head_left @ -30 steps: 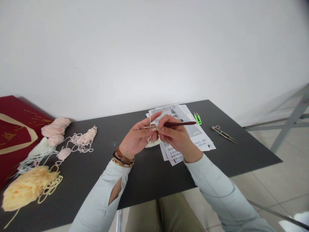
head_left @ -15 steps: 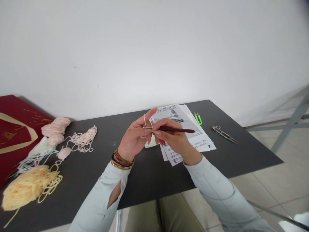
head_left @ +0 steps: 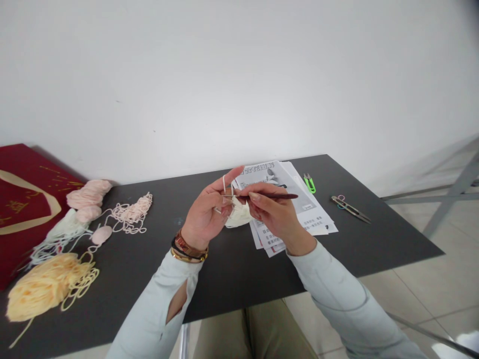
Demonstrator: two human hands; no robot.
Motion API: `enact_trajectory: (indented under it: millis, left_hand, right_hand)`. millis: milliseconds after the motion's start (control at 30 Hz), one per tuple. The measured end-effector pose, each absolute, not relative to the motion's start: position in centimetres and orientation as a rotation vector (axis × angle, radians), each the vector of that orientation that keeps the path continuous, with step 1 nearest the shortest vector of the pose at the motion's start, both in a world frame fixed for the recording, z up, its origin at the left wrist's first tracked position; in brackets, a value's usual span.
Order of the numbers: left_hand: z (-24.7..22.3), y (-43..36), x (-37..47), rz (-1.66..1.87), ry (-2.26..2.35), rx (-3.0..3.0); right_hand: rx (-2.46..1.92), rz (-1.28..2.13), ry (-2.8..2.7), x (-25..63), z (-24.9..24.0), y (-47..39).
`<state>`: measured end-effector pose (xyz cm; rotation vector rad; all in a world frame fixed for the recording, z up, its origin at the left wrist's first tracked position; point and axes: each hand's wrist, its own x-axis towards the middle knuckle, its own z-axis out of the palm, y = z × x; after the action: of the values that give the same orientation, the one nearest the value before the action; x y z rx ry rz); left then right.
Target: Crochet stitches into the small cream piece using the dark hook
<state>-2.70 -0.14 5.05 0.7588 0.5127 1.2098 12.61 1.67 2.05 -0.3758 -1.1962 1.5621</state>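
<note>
My right hand [head_left: 275,207] grips a crochet hook [head_left: 280,196] by its dark brown handle, with the thin metal end pointing left. Cream yarn [head_left: 224,184] loops over the raised index finger of my left hand [head_left: 205,212]. The thumb and other fingers of that hand are closed around the yarn near the hook's tip; the exact stitch is too small to make out. Under and between the hands shows a cream clump of yarn [head_left: 239,214]; whether it is a ball or worked piece I cannot tell.
Printed sheets [head_left: 310,217] lie behind my right hand on the black table [head_left: 224,279]. Green thread snips [head_left: 309,183] and metal snips [head_left: 351,209] lie at right. At left are pink yarn [head_left: 90,194], yellow yarn [head_left: 41,289] and a red bag [head_left: 22,199]. A wall stands behind.
The crochet hook has shifted slightly left and up with my right hand's fingers, and its handle lies more level. More of the cream clump shows between the hands.
</note>
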Motion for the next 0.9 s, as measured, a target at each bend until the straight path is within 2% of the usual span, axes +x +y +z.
enact_trajectory:
  millis: [167,467,900]
  left_hand:
    - [5.4,-0.1,-2.8,1.218,0.532,0.748]
    - [5.5,0.2,-2.9,1.270,0.687,0.806]
    - [5.1,0.3,-2.9,1.198,0.522,0.662]
  right_hand:
    - [-0.400,1.623,-1.080,12.6,2.3,2.1]
    - [-0.467,1.484,-1.160,13.3,2.2,2.8]
    - [-0.424,1.509,-1.151,13.2,2.0,2.8]
